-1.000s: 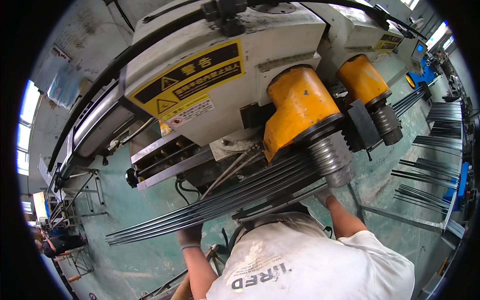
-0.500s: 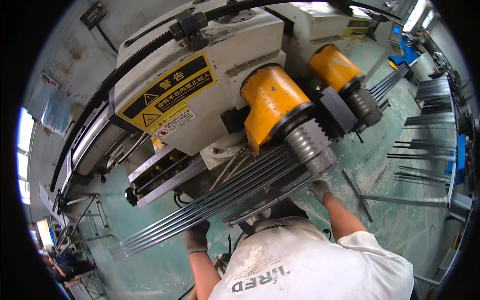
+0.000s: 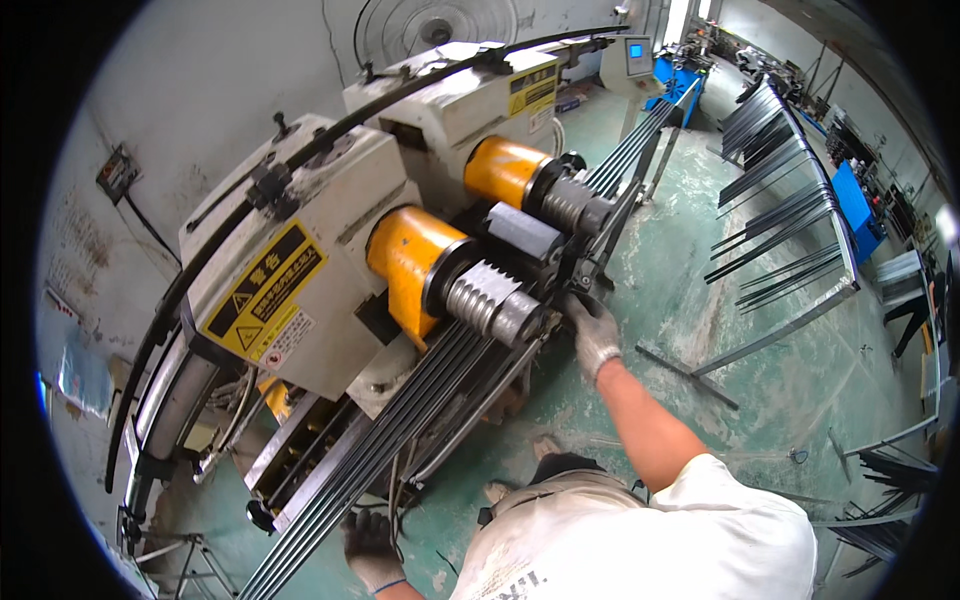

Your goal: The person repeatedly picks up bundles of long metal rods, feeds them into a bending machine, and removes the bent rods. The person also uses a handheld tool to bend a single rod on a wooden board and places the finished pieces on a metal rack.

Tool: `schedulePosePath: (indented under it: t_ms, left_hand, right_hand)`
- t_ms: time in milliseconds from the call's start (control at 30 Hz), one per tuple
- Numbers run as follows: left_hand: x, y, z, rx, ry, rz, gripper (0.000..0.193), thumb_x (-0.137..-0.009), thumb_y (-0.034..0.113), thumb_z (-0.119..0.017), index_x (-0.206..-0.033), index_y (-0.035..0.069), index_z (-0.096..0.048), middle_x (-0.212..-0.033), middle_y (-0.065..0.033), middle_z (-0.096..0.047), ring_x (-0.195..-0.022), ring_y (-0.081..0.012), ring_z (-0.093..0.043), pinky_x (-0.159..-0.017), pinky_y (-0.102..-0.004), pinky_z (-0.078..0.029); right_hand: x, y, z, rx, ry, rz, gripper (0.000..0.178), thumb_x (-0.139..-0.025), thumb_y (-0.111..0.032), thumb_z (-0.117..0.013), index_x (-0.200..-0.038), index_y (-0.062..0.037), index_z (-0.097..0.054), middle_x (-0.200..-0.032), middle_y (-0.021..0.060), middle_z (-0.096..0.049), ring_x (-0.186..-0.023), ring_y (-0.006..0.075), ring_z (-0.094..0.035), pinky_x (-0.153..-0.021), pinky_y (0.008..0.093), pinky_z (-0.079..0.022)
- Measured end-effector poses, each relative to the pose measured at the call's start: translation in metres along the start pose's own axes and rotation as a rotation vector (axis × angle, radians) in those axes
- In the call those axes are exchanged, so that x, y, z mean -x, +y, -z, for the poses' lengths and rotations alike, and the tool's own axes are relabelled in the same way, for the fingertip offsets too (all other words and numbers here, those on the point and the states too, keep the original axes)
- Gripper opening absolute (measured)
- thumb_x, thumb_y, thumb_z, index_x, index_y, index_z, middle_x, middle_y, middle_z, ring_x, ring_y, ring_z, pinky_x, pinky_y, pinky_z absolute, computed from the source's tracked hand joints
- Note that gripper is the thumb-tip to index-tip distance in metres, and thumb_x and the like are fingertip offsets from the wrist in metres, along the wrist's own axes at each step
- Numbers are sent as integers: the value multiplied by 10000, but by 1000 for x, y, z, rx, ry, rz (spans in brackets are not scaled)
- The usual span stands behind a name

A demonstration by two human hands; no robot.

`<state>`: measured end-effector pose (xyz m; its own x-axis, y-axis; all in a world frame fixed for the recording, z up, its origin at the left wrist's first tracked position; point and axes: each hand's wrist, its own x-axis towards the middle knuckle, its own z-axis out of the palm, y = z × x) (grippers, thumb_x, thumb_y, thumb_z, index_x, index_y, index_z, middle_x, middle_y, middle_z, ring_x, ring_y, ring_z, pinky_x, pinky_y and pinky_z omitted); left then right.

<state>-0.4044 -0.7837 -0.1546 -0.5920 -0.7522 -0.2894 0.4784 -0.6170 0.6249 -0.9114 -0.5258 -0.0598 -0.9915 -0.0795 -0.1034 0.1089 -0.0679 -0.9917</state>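
Observation:
My left hand [image 3: 372,548], in a grey glove with dark fingers, hangs low beside a row of long thin metal tubes [image 3: 345,490]. Its fingers look loosely apart, with nothing seen in them. The tubes run slantwise under the machine's ribbed cylinders. My right hand [image 3: 594,335], also gloved, reaches forward to a dark clamp-like part [image 3: 575,272] at the machine's front side. Its fingertips are hidden against that part, so their grip does not show. Just left of this hand is the nearer ribbed metal cylinder [image 3: 490,300] on an orange housing [image 3: 410,265].
A large white machine [image 3: 300,200] with a black hose [image 3: 400,95] fills the left. Behind stands a second orange housing [image 3: 505,170], and farther off a control box with a blue screen [image 3: 637,55]. Racks of dark tubes [image 3: 775,220] line the right; a metal bar [image 3: 690,377] lies low nearby.
My view has swung to the right and up the machine. The right hand has moved forward, from below the nearer cylinder to the dark part beyond it. The left hand stays near the tubes.

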Motion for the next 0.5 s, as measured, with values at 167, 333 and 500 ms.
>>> schedulePosePath:
  t_ms: [167, 333, 500]
  left_hand:
    - [-1, 15, 15, -1229, 19, -701, 552, -1134, 373, -579, -1402, -104, -655, -1275, -237, -767, -1244, -347, -719, -1095, -480, -572]
    - [1, 22, -107, -493, 368, -480, 562, -1131, 387, -595, -1417, -94, -646, -1260, -242, -770, -1221, -346, -728, -1068, -474, -586]
    - [11, 53, -174, -593, 379, -701, 573, -1127, 401, -611, -1431, -85, -637, -1246, -247, -772, -1199, -346, -738, -1041, -467, -599]
  right_hand:
    - [-27, -32, -42, -182, 83, -56, 572, -1094, -377, -716, -1496, 28, -675, -1455, 128, -741, -1335, 262, -659, -1202, 375, -444]
    - [-59, -32, -39, -256, -2, -138, 667, -1066, -477, -723, -1507, 19, -656, -1455, 140, -711, -1292, 283, -644, -1140, 411, -478]
    - [-95, -20, -48, -277, -9, -168, 675, -1026, -505, -746, -1479, -7, -697, -1391, 131, -741, -1207, 287, -681, -1081, 427, -506]
